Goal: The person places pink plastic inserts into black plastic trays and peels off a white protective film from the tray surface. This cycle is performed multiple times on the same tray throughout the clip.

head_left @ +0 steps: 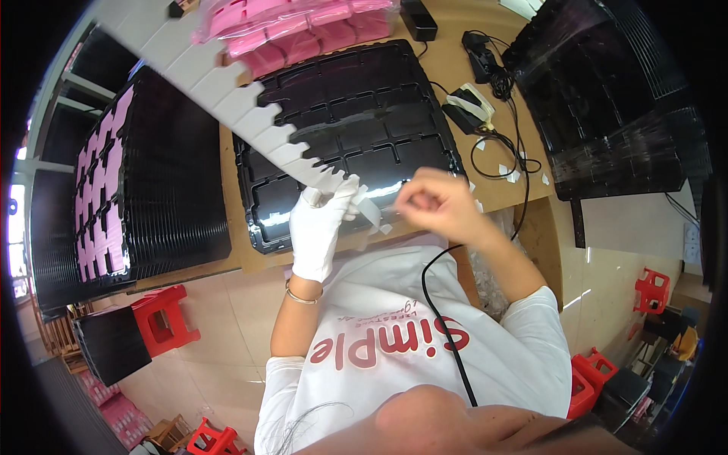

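Note:
My left hand point(317, 227), in a white glove, is closed on the lower end of a long white notched strip point(250, 121). The strip runs up and to the left, across a black plastic tray point(356, 98) with moulded compartments. A small loose white flap point(369, 212) hangs beside the gloved fingers. Just right of it is my bare right hand point(440, 201), its fingers curled in and slightly blurred. Whatever they may hold is hidden. Both hands are above the tray's near edge.
Pink pieces in clear plastic point(303, 30) lie beyond the tray. At left stand stacked black trays point(167, 174), with pink pieces point(102, 189) along their side. More black trays point(607, 98) stand at right. A white adapter point(470, 106) and cables lie between; a black cable point(436, 303) crosses my front.

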`<state>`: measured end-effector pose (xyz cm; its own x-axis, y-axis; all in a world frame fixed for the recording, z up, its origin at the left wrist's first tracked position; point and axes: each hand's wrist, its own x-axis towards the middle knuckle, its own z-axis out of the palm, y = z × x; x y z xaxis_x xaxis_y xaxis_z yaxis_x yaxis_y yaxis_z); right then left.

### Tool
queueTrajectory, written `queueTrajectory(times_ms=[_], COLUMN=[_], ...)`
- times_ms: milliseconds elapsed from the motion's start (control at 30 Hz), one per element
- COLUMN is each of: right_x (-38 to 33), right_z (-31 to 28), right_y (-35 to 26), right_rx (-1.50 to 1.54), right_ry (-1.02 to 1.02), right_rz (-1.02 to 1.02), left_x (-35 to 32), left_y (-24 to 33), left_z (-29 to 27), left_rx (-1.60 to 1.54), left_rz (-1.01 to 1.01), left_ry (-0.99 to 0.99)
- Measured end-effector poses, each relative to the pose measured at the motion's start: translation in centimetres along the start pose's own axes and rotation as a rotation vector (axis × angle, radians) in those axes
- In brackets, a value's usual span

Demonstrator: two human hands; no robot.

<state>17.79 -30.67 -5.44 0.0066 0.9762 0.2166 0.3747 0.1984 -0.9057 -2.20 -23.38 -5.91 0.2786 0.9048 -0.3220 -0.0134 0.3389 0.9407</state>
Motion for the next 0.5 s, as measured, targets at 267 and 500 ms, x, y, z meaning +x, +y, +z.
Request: queueTrajectory(times_ms=[267, 500], right_x=[1.7, 1.6], right_z=[-4.7, -4.5], right_y=[4.7, 4.6], right_rx=[-0.536, -0.563], right_ry=[0.015, 0.035], right_rz=[0.214, 0.259], left_x=[0.0, 0.0], left_y=[-0.7, -0.7], left_z=[0.6, 0.6], left_rx=[0.007, -0.018], left_rz=[-0.018, -0.01], left_ry=[-0.015, -0.014])
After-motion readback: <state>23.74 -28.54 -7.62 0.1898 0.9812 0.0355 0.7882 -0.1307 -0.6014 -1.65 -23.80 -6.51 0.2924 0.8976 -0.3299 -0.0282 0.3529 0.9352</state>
